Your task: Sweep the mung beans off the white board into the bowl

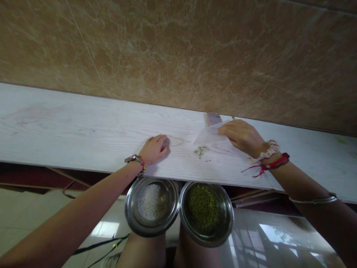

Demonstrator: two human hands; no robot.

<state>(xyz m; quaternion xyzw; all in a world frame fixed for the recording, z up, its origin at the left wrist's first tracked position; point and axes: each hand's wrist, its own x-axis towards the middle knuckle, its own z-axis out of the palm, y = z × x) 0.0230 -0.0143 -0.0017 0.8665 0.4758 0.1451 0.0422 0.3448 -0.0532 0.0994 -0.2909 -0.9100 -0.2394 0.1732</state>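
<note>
My right hand (241,136) pinches a thin, whitish translucent sheet (209,135) at its right end. The sheet slants over the white wooden board, its lower left edge close to a small scatter of green beans (200,151). To the left of the beans, my left hand (154,149) rests on the board with its fingers loosely bent and the thumb apart from them. Nothing clear shows in it. Below the board's front edge, a steel bowl of green beans (202,207) sits on the right, touching a steel bowl of white grains (151,203) on the left.
The long white board (64,126) runs along a brown marbled wall (152,45). Behind the sheet, a small flat greyish item (213,118) lies against the wall. Both bowls are at the person's knees (141,254). Dark cables (103,246) hang at lower left above the tiled floor.
</note>
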